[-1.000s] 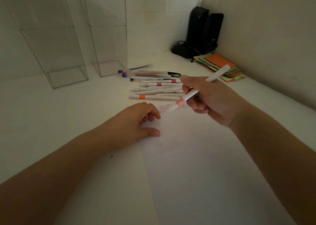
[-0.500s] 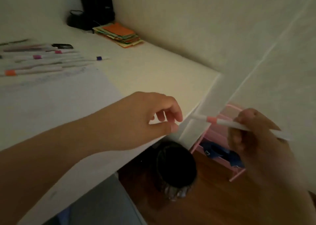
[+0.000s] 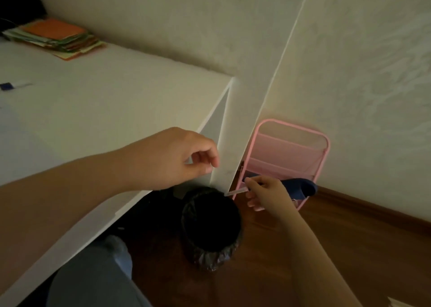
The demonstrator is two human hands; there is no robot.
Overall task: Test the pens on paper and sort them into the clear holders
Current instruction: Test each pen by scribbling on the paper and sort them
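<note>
Right hand (image 3: 268,193) is low, beside the desk's end panel (image 3: 235,143), fingers curled round a pen (image 3: 236,192). The pen's pale tip pokes out to the left of the fingers, over the rim of the bin (image 3: 211,215). The rest of the pen is hidden in the fist; its colour band cannot be made out.

Left hand (image 3: 172,158) is above and to the left of the right hand, over the desk edge (image 3: 100,227). Fingers loosely curled, thumb and forefinger close together, nothing held. The two hands are apart, with the end panel's lower edge between them.

Bin: dark, lined with a black bag, on the wooden floor (image 3: 349,232), directly under and left of the right hand. Behind the right hand stands a pink wire rack (image 3: 321,152) against the wall, with a dark blue item (image 3: 303,186) in its lower tier, partly covered by the hand.

Far beyond the left hand, on the desk top: a stack of coloured paper (image 3: 56,36), orange sheet uppermost. At the left margin, a blurred pen with a blue end (image 3: 14,86). A knee in blue-grey cloth (image 3: 98,276) shows under the desk, below the left forearm.
</note>
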